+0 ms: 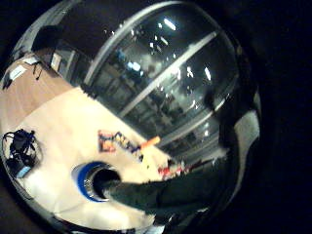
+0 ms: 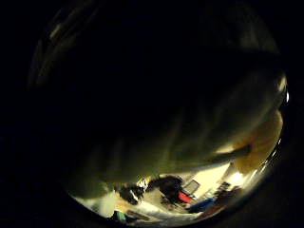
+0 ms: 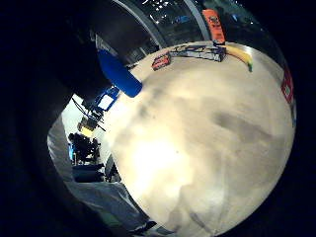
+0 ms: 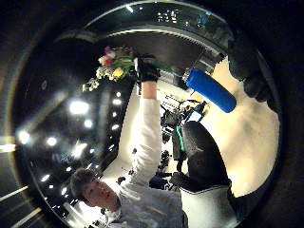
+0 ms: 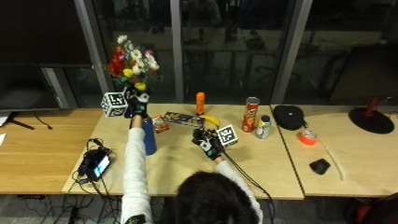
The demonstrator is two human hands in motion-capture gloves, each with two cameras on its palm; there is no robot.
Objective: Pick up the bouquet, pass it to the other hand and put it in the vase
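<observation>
The left hand (image 5: 136,105) grips the bouquet (image 5: 130,63) by its stems, lifted directly above the blue vase (image 5: 148,136) standing on the bench (image 5: 187,168). At the vase's 3 o'clock, the right hand (image 5: 207,142) hovers with relaxed, empty fingers.

Dim room, night-dark windows (image 5: 236,46) speckled with ceiling-light reflections; evenly lit tabletop (image 5: 187,172); palm views warped, black-rimmed, one almost wholly dark.

orange bottle (image 5: 200,102), crisp tube (image 5: 251,114), banana (image 5: 210,120)
</observation>
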